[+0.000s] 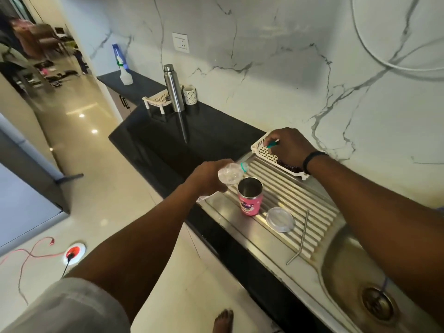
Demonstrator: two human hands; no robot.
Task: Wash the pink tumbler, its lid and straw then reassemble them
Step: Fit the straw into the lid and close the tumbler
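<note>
Nearest us, on the ribbed steel draining board [312,200] beside the sink bowl [355,272], lies the bent metal straw [301,239], its angled end pointing toward the counter's front edge. Just beyond it the clear lid [280,219] lies flat on the ribs, apart from the straw. A little farther along, the pink tumbler [250,196] stands upright and uncovered, its steel inside showing.

Our left hand [211,175] comes next: the fingers are curled round a clear plastic bottle [230,173], gripping its body and tilting it so that the green-ringed neck points over the tumbler's rim (whether anything is pouring, we cannot tell).

Farther still, our right hand [288,145] reaches into a white lattice tray [266,153] at the back of the draining board, fingers bent and pinching a small teal-and-white object [272,143] whose kind we cannot make out. A dark band sits on that wrist.

Beyond the hands, on the black counter [204,131], stand a steel flask [173,88], a patterned cup [190,95] and a second white rack [157,100].
</note>
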